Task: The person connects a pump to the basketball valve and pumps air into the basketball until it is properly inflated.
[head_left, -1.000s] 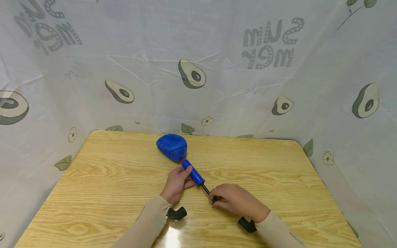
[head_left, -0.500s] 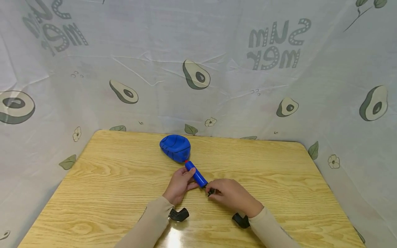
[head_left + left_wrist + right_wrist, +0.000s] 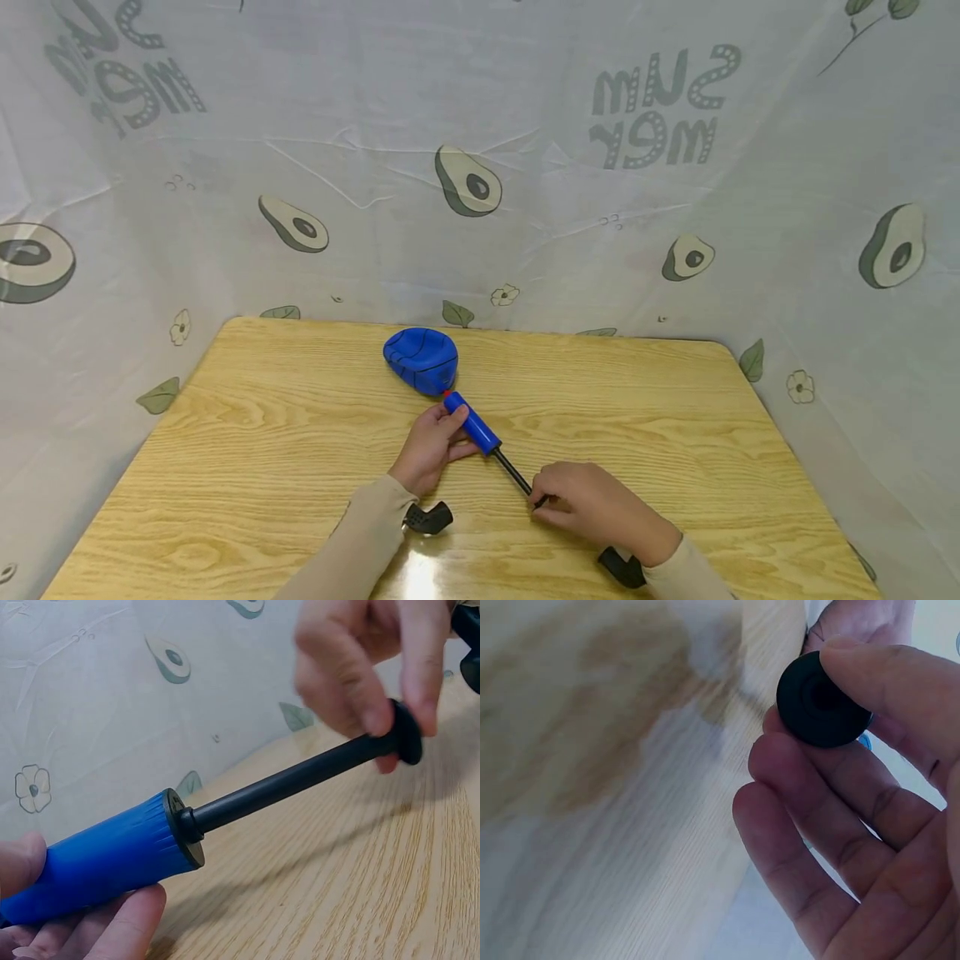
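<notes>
A blue hand pump slants across the middle of the table, its red tip at a limp, dented blue ball with black lines. My left hand grips the pump's barrel, thumb on top and fingers underneath. The black plunger rod is drawn far out of the barrel. At its end, my right hand pinches the round black handle between thumb and fingers. In the left wrist view those fingers close around the rod just behind the disc.
The wood-grain table has a pale printed curtain with avocados behind it and along both sides. A black wrist mount sits below each hand, the left one over the table's front part.
The right hand pushed the plunger in toward the barrel, then pulled it back out, further than at first. The left hand and ball keep their place.
</notes>
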A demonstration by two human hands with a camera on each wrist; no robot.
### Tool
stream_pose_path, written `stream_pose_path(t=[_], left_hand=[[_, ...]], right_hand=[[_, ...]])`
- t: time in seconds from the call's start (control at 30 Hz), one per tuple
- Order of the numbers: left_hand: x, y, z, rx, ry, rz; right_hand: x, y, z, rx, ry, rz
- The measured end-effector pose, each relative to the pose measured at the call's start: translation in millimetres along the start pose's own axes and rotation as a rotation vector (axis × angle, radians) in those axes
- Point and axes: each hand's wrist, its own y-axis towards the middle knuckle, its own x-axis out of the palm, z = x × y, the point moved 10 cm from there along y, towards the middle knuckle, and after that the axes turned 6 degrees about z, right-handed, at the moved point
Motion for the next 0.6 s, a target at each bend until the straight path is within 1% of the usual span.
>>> stream_pose_path(t=[0.17,0.33,0.47,0.6], left_hand=[[-0.6,-0.4,0.3,0.006,-0.002,-0.007],[1.4,-0.9,-0.3,-0.017,-0.013,-0.036],[2.7,0.0,-1.3,-0.032,-0.031,-0.059],[1.3,1.5,-0.2,-0.024,-0.022,-0.048]], right_hand=[[-3.3,-15.6,-7.6,-0.058,0.011,0.015],[-6.3,-23.9,-14.6,-0.137,0.008,0.039],[-6.3,-18.5,-13.0,-0.134,0.028,0.035],[-1.6,0.0,-9.8,-0.098,0.065,0.001]])
